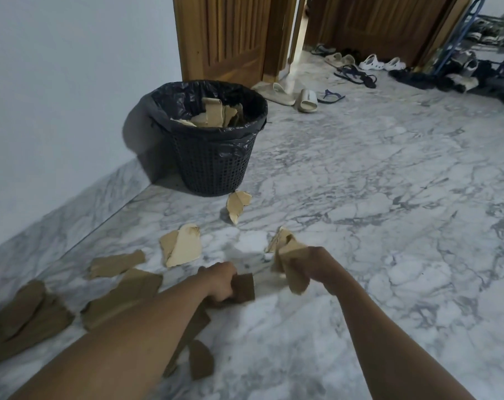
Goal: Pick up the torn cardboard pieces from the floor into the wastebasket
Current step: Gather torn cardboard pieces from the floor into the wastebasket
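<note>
A brown cardboard scrap (244, 288) is gripped in the curled left hand (220, 281), and torn pieces (288, 254) are clutched in the right hand (317, 261); both loaded, prob. to save trips. Loose pieces (183, 245) are seen on the floor (360, 197) btwn hands & the part-filled wastebasket (213, 168).

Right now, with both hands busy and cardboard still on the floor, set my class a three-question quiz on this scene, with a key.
1. True or false: the wastebasket already has torn cardboard inside it.
2. Multiple choice: what does the left hand grip? A) a brown cardboard piece B) a bottle C) nothing
3. Short answer: which hand holds the paler pieces?

Key
1. True.
2. A.
3. The right hand.
</note>
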Demonstrator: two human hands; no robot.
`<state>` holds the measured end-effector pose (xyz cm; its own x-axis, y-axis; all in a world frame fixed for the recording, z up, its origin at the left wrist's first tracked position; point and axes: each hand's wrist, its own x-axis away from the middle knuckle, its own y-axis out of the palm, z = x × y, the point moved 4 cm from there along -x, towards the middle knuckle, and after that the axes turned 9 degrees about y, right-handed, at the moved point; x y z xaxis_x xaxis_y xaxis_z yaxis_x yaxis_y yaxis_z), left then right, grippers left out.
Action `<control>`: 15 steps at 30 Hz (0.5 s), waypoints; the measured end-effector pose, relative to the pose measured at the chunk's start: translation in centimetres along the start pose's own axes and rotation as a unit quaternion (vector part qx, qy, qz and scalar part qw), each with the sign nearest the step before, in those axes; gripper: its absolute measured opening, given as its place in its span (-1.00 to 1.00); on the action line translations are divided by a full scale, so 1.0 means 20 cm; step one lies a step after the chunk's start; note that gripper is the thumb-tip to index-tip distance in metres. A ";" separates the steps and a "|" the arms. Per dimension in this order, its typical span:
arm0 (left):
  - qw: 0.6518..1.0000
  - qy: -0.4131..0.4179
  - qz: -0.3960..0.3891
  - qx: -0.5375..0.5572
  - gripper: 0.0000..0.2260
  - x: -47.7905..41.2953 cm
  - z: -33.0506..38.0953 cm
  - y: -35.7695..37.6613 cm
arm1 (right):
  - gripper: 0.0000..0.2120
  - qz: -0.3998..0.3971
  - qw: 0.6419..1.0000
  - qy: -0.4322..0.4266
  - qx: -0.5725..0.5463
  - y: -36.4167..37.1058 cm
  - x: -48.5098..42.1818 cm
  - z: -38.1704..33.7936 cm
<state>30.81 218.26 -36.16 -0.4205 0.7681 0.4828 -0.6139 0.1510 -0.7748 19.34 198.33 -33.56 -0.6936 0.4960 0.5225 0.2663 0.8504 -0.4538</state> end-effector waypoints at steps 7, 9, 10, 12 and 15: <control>0.896 -0.117 0.208 0.375 -0.70 -0.27 -0.20 -0.38 | -0.36 0.107 0.979 0.124 0.120 0.03 -0.22 -0.13; 0.869 -0.121 0.234 0.419 -0.82 -0.39 -0.19 -0.48 | -0.43 0.107 0.974 0.128 0.155 0.09 -0.27 -0.17; 0.870 -0.126 0.241 0.412 -0.78 -0.45 -0.19 -0.53 | -0.38 0.110 0.970 0.143 0.161 0.11 -0.31 -0.15; 0.890 -0.150 0.237 0.360 -0.54 -0.59 -0.19 -0.58 | -0.26 0.134 0.954 0.169 0.209 0.15 -0.37 -0.07; 0.944 -0.161 0.177 0.226 -0.40 -0.78 -0.19 -0.59 | -0.28 0.153 0.931 0.176 0.282 0.18 -0.44 -0.04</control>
<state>47.19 206.91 -36.14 -0.7893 0.4811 0.3814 -0.5886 -0.4162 -0.6931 26.94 197.15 -39.26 -0.3537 0.8110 0.4660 -0.0467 0.4823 -0.8748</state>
